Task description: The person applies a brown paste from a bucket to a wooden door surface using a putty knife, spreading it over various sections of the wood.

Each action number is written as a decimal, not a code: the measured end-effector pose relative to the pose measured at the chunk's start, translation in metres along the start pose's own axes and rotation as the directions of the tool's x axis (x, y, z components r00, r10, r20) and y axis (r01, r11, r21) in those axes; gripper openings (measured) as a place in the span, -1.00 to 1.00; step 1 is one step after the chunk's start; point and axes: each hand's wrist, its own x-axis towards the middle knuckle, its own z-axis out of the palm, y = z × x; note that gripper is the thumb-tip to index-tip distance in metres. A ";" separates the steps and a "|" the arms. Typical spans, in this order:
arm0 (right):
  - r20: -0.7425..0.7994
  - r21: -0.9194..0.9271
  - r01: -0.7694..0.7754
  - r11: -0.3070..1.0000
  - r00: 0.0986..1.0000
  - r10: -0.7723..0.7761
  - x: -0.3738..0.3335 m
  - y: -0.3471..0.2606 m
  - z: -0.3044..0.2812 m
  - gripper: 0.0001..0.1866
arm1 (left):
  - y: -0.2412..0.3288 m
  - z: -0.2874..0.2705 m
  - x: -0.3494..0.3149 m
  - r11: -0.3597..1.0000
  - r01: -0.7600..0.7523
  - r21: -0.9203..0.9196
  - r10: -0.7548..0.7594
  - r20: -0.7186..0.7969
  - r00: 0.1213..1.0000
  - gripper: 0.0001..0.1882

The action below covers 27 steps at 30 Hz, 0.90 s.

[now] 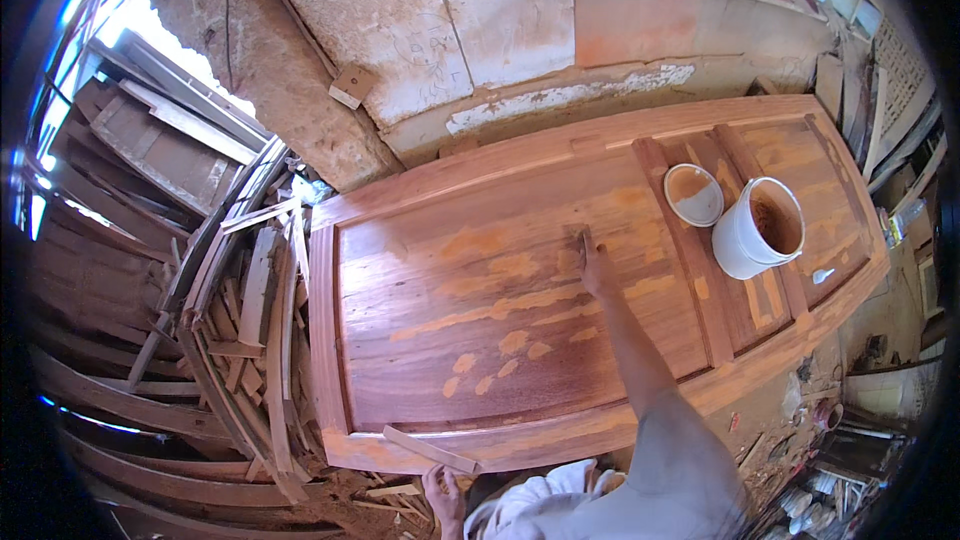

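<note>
As a small tool (pixel 583 240) is gripped at the door (pixel 430 270) by the right hand (pixel 597 268), the left hand (pixel 444 500) — half-curled — is seen empty.

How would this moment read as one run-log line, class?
right hand: at door, grip unclear | left hand: near wood strip | white bucket: uncovered, on door | lid: beside bucket | orange patches: on door

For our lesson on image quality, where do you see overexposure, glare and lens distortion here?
Head view: the opening at upper left is blown out to white; head view: pale glare on the panelled wooden door's left part; head view: the door's long edges bow.
</note>
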 end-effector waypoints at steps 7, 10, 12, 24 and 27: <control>0.167 -0.117 -0.062 0.991 0.983 0.081 0.068 -0.006 -0.025 -0.46 | -0.085 0.049 -0.046 0.637 0.662 -0.394 -0.765 -0.431 0.479 -0.55; 0.337 0.288 -0.474 0.832 0.863 0.375 0.071 -0.047 -0.055 -0.47 | -0.108 0.077 -0.034 0.625 0.432 -0.650 -0.780 -0.504 0.371 -0.26; 0.280 0.313 -0.514 0.799 0.853 0.440 0.059 -0.038 -0.066 -0.56 | -0.068 0.120 -0.004 0.472 0.570 -0.672 -0.875 -0.438 0.209 -0.20; 0.661 -0.298 0.558 0.774 0.706 -0.254 0.156 -0.028 -0.112 -0.67 | 0.060 0.164 0.071 0.242 0.775 -0.583 -0.839 -0.527 -0.135 -0.19; 0.673 -0.265 0.638 0.723 0.659 -0.336 0.162 -0.028 -0.099 -0.68 | 0.065 0.159 0.073 0.226 0.810 -0.541 -0.808 -0.569 -0.154 -0.20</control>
